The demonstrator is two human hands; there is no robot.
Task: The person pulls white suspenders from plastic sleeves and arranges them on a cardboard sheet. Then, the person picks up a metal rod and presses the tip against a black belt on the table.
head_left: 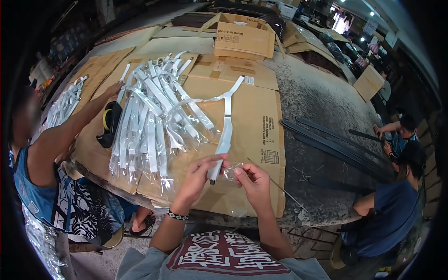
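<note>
My left hand [201, 176] is closed around the lower end of a white strap [225, 135]. Up the cardboard the strap runs to a dark-edged joint, where it splits into thinner branches. Between the fingertips of my right hand [254, 183] I pinch a clear plastic bag [231, 173], close beside the strap's end. A dark tip shows at the bottom of the strap. To the left of my hands lies a large heap of white straps [151, 112], many of them in clear plastic.
Flattened cardboard [252, 116] covers the table. A black and yellow tape dispenser [110, 122] stands by the heap. A thin rod [280, 186] lies right of my hand, and dark strips [326, 144] farther right. An open box [245, 39] is at the back. Co-workers sit on both sides.
</note>
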